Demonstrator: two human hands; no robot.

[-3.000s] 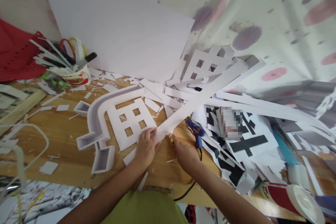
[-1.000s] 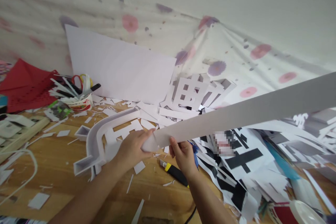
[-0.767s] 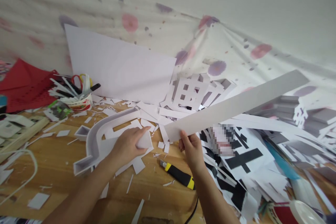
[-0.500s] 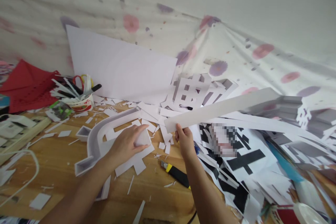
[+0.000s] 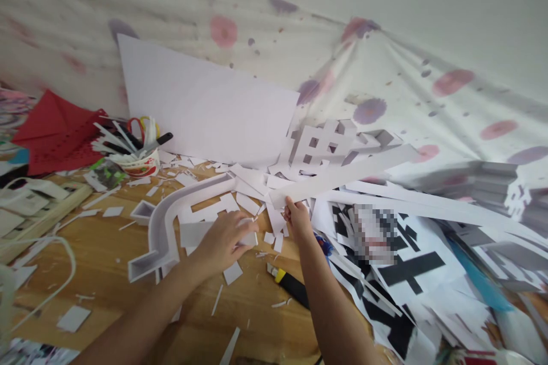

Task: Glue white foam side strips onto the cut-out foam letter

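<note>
My right hand (image 5: 298, 221) is closed, pinching the near end of a long white strip (image 5: 342, 179) between thumb and fingers. The strip slants up and away to the right. My left hand (image 5: 225, 242) is closed around a flat white board piece (image 5: 192, 234), which is tilted and partly hidden by the fingers. Just left of that hand stands a white curved shape with raised walls (image 5: 160, 228), open on top. A utility knife (image 5: 293, 288) with a black and yellow handle lies on the table below my right hand, its blade end pointing left.
White offcuts (image 5: 113, 211) litter the wooden table (image 5: 107, 274). A cup (image 5: 139, 166) of tools and strips stands back left, by red material (image 5: 60, 131). A large white board (image 5: 205, 108) leans at the back. Sheets with black shapes (image 5: 413, 271) pile up at right.
My left hand has tilted the board piece up, changing its angle. In my right hand the strip has dropped lower at its far end. The view has shifted slightly.
</note>
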